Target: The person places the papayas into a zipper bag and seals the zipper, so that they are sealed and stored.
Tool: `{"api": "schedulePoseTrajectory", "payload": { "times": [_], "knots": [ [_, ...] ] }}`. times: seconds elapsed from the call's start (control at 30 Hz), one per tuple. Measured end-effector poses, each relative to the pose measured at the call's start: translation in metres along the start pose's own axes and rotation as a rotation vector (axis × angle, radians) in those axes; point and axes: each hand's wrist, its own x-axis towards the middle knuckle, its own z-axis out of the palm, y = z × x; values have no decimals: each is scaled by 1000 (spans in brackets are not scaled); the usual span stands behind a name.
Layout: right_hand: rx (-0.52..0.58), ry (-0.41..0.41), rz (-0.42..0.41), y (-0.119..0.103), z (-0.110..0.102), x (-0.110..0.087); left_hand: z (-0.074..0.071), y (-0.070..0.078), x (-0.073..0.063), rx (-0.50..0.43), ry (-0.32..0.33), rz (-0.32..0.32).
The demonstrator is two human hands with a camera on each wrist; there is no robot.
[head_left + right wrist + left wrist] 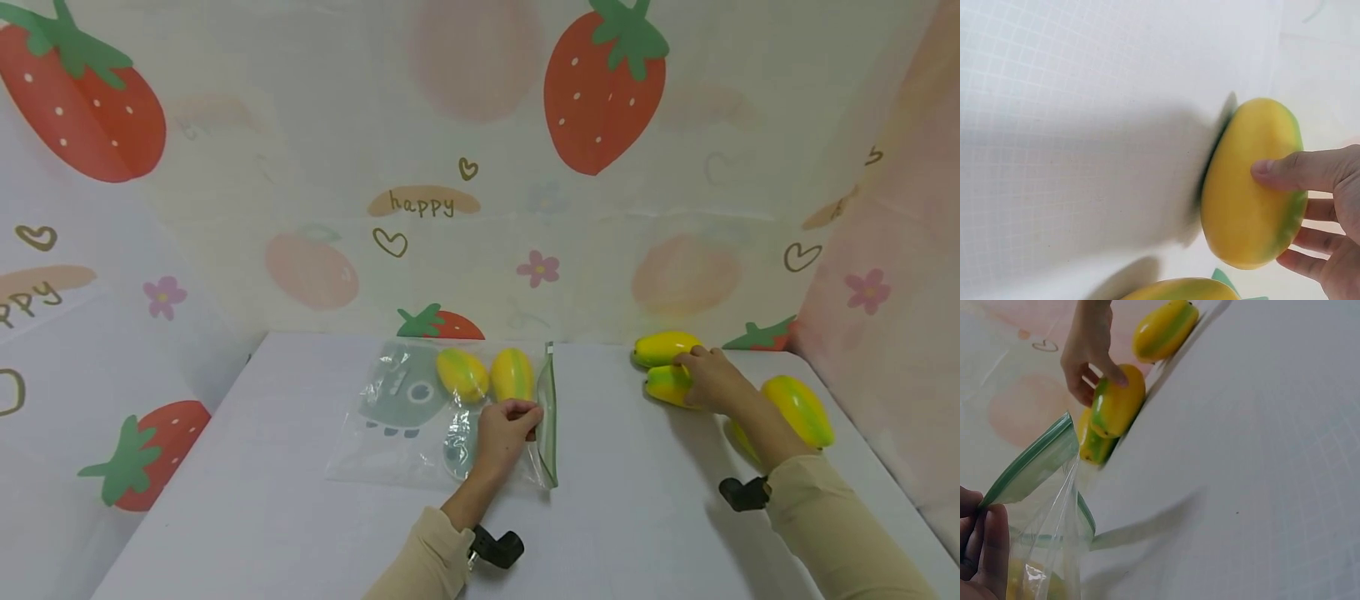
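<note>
The left hand (pixel 502 437) has its thumb and fingers closed together on the edge of a clear zip bag (pixel 416 425), pinching at the green zip strip (pixel 1030 461). The right hand (pixel 714 383) stands well apart, between two and three o'clock from the left one. Its thumb is on one side and its fingers are on the other side of a yellow-green mango (pixel 1250 187) — a firm grip around the body; whether this mango touches the table (pixel 622 508), I cannot tell.

The bag lies on the table with its mouth toward three o'clock, and the two edges of this mouth are parted. Inside are two mangoes: one (pixel 461 375) at one o'clock from the bag's middle, the other (pixel 513 372) at two o'clock, just above the left fingers. A grey-green cartoon figure is printed on the bag.

Another mango (pixel 660 347) lies just beside the gripped one, at twelve o'clock from it. One more mango (pixel 801 410) is near the right forearm, at four o'clock from the right hand.
</note>
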Motion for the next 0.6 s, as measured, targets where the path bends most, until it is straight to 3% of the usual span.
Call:
{"api": "schedulePoseTrajectory", "payload": {
  "times": [0.6],
  "knots": [
    [4,-9,-4,-2,-3,-3,-1,-2,1,-31,5,9]
  ]
}}
